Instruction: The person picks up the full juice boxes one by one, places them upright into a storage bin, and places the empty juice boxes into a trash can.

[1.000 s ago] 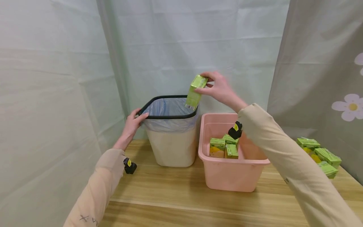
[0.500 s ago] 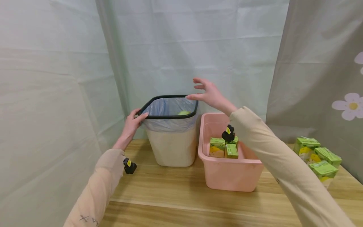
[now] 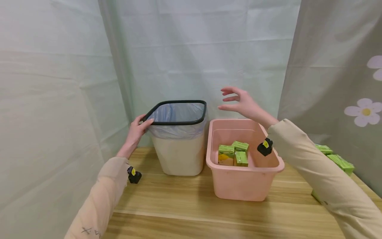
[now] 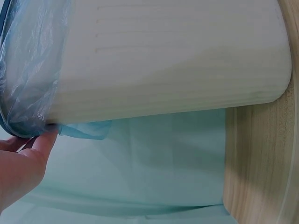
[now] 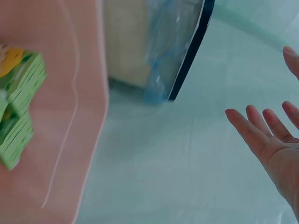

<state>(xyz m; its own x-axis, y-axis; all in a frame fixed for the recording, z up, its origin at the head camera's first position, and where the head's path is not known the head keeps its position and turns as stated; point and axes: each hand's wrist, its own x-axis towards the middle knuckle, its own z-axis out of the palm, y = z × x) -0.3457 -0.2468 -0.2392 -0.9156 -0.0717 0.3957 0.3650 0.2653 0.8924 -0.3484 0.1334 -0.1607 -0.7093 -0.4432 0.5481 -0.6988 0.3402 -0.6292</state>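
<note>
From the head, a wooden table (image 3: 167, 207) with pale yellow-brown stripes runs across the bottom. Smooth, pale cloth (image 3: 182, 49) hangs behind it and down the left side, with soft folds in it. On the right the cloth is grayer and has big whitish flowers (image 3: 366, 112). A cream bin (image 3: 179, 154) stands on the table near the back, with a bluish see-through bag (image 3: 173, 113) inside and a black rim (image 3: 179, 123) on top. The left hand (image 3: 134, 134) grips the rim at its left corner. Just right of the bin sits a pink tub (image 3: 243, 186), and three green boxes (image 3: 241, 159) are in it, close together. The right hand (image 3: 243, 103) is up in the air above the back of the tub, fingers and thumb spread apart. More green boxes (image 3: 341, 164) sit on the table at the far right, partly hidden by the sleeve (image 3: 316, 169).

From the left wrist, the bin looks sideways, with wood at the right and blue-green cloth below. The thumb presses the bag near the rim.

From the right wrist, the fingers are spread in front of plain cloth, and the tub is at the left.
</note>
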